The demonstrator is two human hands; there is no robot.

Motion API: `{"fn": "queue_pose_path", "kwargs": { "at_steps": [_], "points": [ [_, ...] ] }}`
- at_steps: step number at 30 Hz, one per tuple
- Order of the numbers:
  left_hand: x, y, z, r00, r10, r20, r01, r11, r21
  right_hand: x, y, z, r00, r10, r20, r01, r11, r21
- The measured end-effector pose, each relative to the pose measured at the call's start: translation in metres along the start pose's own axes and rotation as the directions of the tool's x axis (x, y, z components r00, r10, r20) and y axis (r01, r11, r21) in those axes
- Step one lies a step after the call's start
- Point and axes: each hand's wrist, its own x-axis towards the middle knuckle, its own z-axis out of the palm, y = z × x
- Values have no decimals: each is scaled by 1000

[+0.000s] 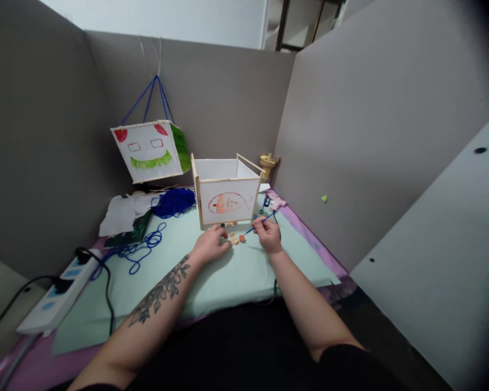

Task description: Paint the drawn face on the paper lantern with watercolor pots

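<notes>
Both hands are working at centre frame: right hand (268, 234) is pinching a blue string (261, 222) between its fingertips, while left hand (210, 245) is resting curled on the mat beside small orange beads (237, 238), possibly gripping one, though the view is too small to tell. Pale green mat (228, 277) is covering the lower middle. Hanging paper lantern (150, 149), drawn with a red and green face, is occupying the upper left. Open white box lantern (227, 190), bearing an orange drawing, is standing just behind the hands. White power strip (55, 301) is lying at lower left. Blue yarn pile (173, 202) is sitting left of the box.
</notes>
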Motion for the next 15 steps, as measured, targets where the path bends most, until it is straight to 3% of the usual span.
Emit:
{"fn": "queue_pose_path", "kwargs": {
  "at_steps": [15],
  "points": [
    [-1,2,12,999,-8,36,4,995,101,-2,0,5,989,-100,113,111,989,-98]
  ]
}}
